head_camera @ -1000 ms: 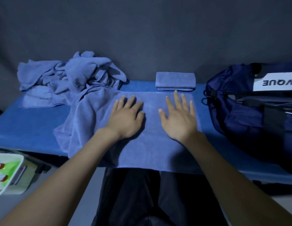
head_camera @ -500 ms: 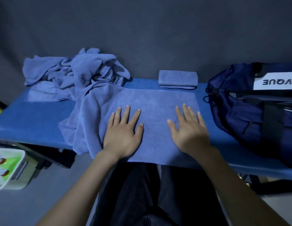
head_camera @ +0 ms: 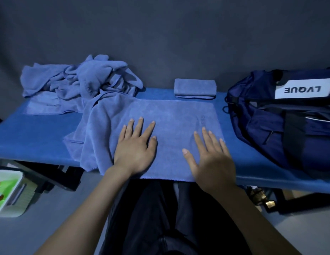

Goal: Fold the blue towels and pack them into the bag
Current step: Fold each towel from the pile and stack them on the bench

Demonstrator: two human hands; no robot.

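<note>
Now the blue table [head_camera: 31, 137] is the largest thing, and every place below is given from it. On its right end lies the dark blue bag [head_camera: 282, 126], with a white label facing the camera upside down; whether its top is open I cannot tell. On the middle of the table a blue towel [head_camera: 169, 118] is spread flat, its near edge hanging a little over the table's front edge and its left part bunched in folds that also hang over that edge. On the left back part of the table sits a pile of crumpled towels [head_camera: 83, 80], touching the bunched part of the spread towel. At the back edge of the table, between the pile and the bag, lies one folded towel [head_camera: 195, 88], just behind the spread towel. Both hands rest palm down on the spread towel near the table's front edge: the left hand [head_camera: 135, 151] with fingers straight and slightly spread, the right hand [head_camera: 211, 161] also flat with fingers straight and the thumb held out. Neither hand pinches the cloth. Below the table's left end, a white and green box [head_camera: 7, 192] stands on the floor.
</note>
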